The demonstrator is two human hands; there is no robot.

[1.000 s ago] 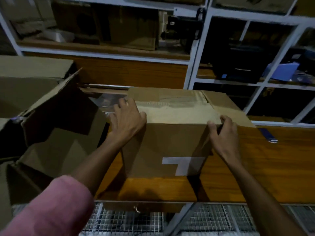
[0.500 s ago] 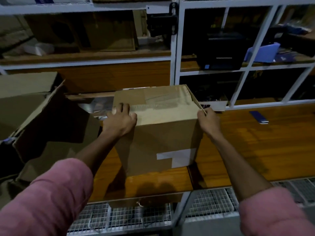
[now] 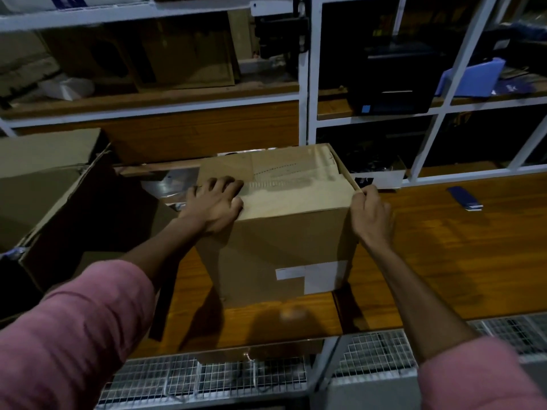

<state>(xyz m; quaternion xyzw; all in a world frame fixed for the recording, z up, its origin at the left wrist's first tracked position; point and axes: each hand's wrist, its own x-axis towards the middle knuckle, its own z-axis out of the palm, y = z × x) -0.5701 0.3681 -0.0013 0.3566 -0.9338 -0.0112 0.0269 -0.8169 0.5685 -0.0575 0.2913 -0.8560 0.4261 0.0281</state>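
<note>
A brown cardboard box point(image 3: 281, 241) stands upright on the wooden bench point(image 3: 444, 261), with a white label on its near face and tape across its top. My left hand point(image 3: 214, 201) rests on the top's left part, fingers bent over the tape seam near the near left corner. My right hand point(image 3: 368, 214) pinches the edge of the right side flap at the near right corner of the top. Both pink sleeves show at the bottom of the view.
A large open cardboard box point(image 3: 74, 208) lies at the left. A dark blue flat object point(image 3: 464, 197) sits on the bench at the right. White metal shelving point(image 3: 305, 69) behind holds boxes, a black printer point(image 3: 396, 84) and a blue tray point(image 3: 470, 79). Wire mesh point(image 3: 207, 377) runs below the bench edge.
The side flap that lay out to the right a second ago now stands folded up against the box. My right hand has followed it to the top corner. The view has shifted slightly.
</note>
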